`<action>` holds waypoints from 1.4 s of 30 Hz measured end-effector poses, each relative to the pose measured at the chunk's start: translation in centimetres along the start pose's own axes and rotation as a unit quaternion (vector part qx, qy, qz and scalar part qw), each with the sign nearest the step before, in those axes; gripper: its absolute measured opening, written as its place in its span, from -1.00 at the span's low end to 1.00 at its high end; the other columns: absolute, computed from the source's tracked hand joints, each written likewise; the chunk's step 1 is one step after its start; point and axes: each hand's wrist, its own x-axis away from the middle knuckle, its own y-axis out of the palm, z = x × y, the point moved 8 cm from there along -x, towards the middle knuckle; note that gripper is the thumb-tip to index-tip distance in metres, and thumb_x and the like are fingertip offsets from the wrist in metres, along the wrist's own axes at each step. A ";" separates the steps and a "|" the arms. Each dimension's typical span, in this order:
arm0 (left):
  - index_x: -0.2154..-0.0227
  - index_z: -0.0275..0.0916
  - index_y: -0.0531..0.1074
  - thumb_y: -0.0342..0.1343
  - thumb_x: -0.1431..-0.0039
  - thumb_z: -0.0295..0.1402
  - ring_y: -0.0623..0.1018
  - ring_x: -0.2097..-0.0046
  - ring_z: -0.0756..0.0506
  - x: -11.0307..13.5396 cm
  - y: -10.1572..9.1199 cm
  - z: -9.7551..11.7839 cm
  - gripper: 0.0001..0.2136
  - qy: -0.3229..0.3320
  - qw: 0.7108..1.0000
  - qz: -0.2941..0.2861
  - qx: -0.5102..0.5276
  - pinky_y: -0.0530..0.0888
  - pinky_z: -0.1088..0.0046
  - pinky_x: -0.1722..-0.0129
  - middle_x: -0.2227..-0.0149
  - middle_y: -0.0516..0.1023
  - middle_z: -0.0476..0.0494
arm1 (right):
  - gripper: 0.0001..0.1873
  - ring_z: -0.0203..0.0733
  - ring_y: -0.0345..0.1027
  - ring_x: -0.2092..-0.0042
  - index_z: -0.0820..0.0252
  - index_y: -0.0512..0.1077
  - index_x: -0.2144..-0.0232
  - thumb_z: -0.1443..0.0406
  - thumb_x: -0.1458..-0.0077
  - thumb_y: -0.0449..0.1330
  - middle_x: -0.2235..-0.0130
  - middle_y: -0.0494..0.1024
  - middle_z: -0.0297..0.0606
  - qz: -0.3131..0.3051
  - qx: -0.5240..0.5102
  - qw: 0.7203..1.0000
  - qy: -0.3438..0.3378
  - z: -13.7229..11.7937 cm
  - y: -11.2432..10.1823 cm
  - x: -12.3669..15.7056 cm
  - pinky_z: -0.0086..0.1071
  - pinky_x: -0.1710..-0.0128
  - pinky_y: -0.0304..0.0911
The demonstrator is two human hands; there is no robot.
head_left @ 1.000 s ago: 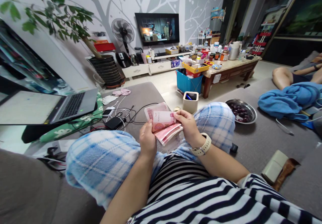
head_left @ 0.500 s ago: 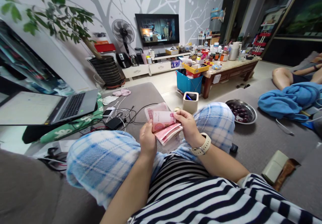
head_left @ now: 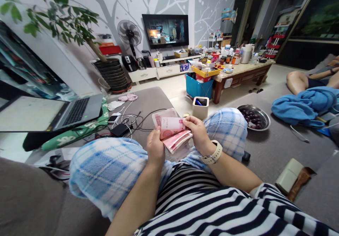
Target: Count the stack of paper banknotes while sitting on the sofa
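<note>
Red banknotes (head_left: 176, 139) are fanned between my two hands above my lap. My left hand (head_left: 155, 146) is closed around the left side of the folded stack. With thumb and fingers, my right hand (head_left: 197, 130) pinches the upper right corner of one banknote (head_left: 171, 127) that stands up from the stack. Another pinkish note lies on the seat behind, partly covered by the held ones. A watch with a pale strap (head_left: 213, 153) is on my right wrist. Blue and white plaid trousers (head_left: 108, 161) cover my legs on both sides.
A steel bowl (head_left: 266, 124) of dark round fruit sits to the right, near a blue cloth (head_left: 299, 105) and another person's leg (head_left: 296, 80). A laptop (head_left: 79, 110) and tangled cables (head_left: 135, 121) lie left. A beige bin (head_left: 200, 111) stands ahead. A pale wallet (head_left: 289, 174) lies right.
</note>
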 end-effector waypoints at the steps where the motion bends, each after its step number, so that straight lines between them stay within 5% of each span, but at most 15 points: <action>1: 0.51 -0.27 0.46 0.21 0.10 -0.17 0.49 0.41 -0.05 0.0 0.0 0.0 -0.77 -0.001 1.000 -0.001 0.000 0.43 0.43 0.35 0.48 0.51 -0.04 | -0.78 -0.38 0.05 0.52 0.19 0.32 0.58 0.20 0.11 0.25 0.58 0.27 -0.46 0.001 0.001 1.000 0.000 0.0 0.0 0.0 -0.42 0.48 -0.03; 14: 0.47 -0.28 0.45 0.21 0.08 -0.15 0.51 0.35 -0.06 -0.5 -1.1 -0.8 -0.74 0.006 0.999 0.032 -0.010 0.44 0.37 0.24 0.45 0.51 -0.05 | -0.78 -0.39 0.05 0.53 0.19 0.32 0.58 0.20 0.10 0.25 0.59 0.27 -0.46 0.001 0.000 1.000 -0.007 -0.2 0.0 0.0 -0.43 0.49 -0.04; 23: 0.40 -0.28 0.49 0.19 0.05 -0.16 0.59 0.29 -0.19 0.3 1.2 -0.4 -0.74 -0.035 0.997 -0.061 0.042 0.51 0.25 0.24 0.44 0.58 -0.13 | -0.83 -0.35 0.14 0.55 0.18 0.34 0.56 0.22 0.05 0.18 0.65 0.37 -0.40 0.001 0.037 0.999 -0.012 -0.3 0.0 -0.1 -0.41 0.48 0.00; 31: 0.39 -0.24 0.45 0.28 0.17 -0.25 0.60 0.26 -0.21 0.9 1.7 -0.2 -0.74 -0.072 0.994 -0.061 0.054 0.52 0.21 0.20 0.49 0.55 -0.07 | -0.77 -0.38 0.12 0.45 0.19 0.38 0.44 0.20 0.14 0.30 0.46 0.36 -0.43 0.030 0.024 0.999 -0.032 -0.7 -0.4 -0.1 -0.44 0.42 0.05; 42: 0.34 -0.26 0.47 0.27 0.16 -0.24 0.59 0.29 -0.18 0.7 1.6 -0.3 -0.71 -0.066 0.995 -0.063 0.049 0.50 0.25 0.21 0.47 0.55 -0.08 | -0.79 -0.36 0.01 0.50 0.18 0.37 0.54 0.17 0.10 0.26 0.57 0.23 -0.46 0.008 0.035 0.999 -0.021 -0.3 -0.3 -0.2 -0.41 0.46 -0.04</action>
